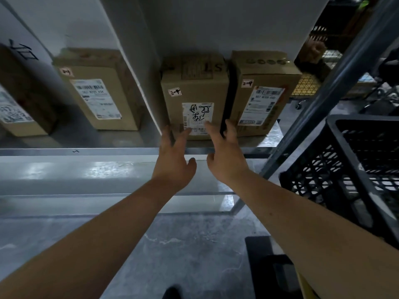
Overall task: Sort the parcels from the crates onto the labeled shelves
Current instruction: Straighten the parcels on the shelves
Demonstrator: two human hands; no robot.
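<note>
From the head camera, a cardboard parcel (195, 98) marked "2-4" was seen standing on the metal shelf (90, 151), near its front edge and just right of a white divider panel (138, 67). The left hand (172, 156) was held spread, its fingertips laid against the parcel's lower left front. The right hand (224, 156) was likewise spread, fingers straight, touching the parcel's lower right front edge. A second labelled parcel (262, 93) stood just beside it on the right. Further parcels (97, 89) stood left of the divider. A black crate (354, 169) was seen at the right.
</note>
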